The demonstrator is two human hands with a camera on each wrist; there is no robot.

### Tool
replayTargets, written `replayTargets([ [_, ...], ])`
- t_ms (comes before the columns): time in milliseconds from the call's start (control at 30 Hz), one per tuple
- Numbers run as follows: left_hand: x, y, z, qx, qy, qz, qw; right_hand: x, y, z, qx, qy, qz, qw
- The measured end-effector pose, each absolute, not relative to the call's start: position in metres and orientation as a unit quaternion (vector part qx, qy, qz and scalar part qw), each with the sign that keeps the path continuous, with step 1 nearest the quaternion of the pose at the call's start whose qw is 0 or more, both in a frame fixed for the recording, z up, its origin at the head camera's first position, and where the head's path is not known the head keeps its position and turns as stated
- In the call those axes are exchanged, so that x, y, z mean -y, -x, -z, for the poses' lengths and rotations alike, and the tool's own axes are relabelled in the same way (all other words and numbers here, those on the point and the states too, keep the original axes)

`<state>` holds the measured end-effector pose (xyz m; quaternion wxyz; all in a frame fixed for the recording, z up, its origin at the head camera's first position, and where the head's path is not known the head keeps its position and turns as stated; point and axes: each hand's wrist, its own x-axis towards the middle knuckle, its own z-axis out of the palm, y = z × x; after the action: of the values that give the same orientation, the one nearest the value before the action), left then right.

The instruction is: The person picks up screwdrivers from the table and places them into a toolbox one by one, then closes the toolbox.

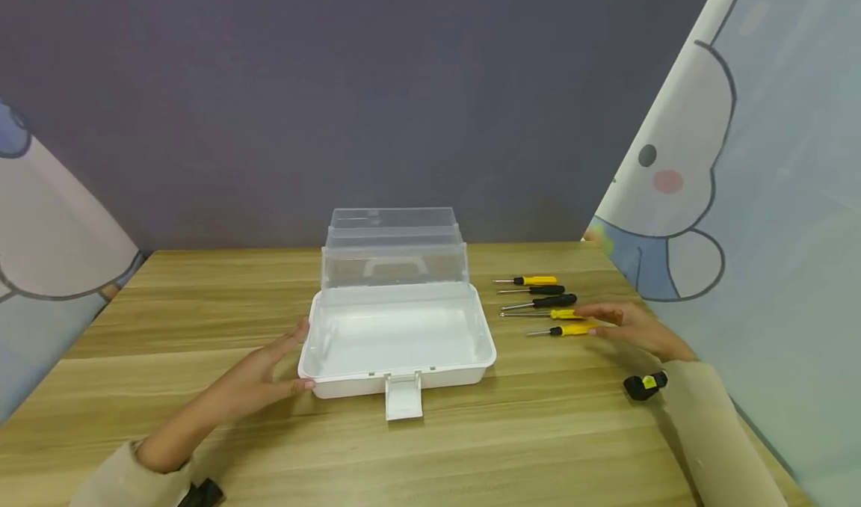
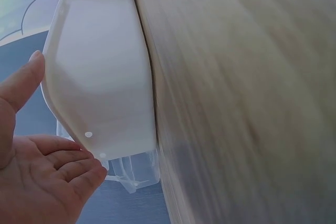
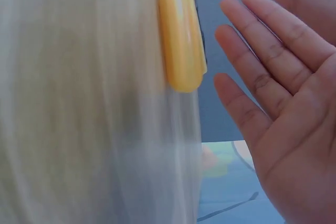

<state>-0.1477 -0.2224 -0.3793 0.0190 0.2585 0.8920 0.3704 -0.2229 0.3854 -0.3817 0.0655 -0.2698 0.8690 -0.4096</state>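
shallow white box (image 1: 444, 378) with clear stepped lid (image 1: 393, 238) and white latch (image 1: 403, 399)

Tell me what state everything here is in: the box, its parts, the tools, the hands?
White box: open, upright
Clear lid: swung up behind the box
Latch: unfastened, hanging in front
Three yellow screwdrivers: lying flat
Two black screwdrivers: lying flat
Left hand: spread at the box's end
Right hand: fingers extended by yellow handles

We've got soft, even head-view light, faint shadows on the tabletop (image 1: 471, 455); both wrist views blur it.
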Motion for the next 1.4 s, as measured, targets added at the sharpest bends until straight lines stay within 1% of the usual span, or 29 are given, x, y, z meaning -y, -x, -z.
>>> replayTargets([
  [267,0.224,0.146,0.380,-0.899,-0.252,-0.358,0.007,-0.389,0.228,0.391,-0.868,0.269,0.412,0.071],
  [633,0.221,0.148,0.382,-0.895,-0.256,-0.365,0.015,-0.397,0.229,0.390,-0.889,0.231,0.389,0.074],
  [933,0.222,0.148,0.379,-0.898,-0.256,-0.357,0.015,-0.398,0.227,0.391,-0.877,0.256,0.399,0.083],
  [1100,0.221,0.148,0.379,-0.900,-0.255,-0.353,0.018,-0.401,0.225,0.393,-0.865,0.261,0.417,0.102],
  [1400,0.222,0.148,0.379,-0.902,-0.250,-0.352,0.016,-0.407,0.235,0.394,-0.851,0.271,0.428,0.139],
])
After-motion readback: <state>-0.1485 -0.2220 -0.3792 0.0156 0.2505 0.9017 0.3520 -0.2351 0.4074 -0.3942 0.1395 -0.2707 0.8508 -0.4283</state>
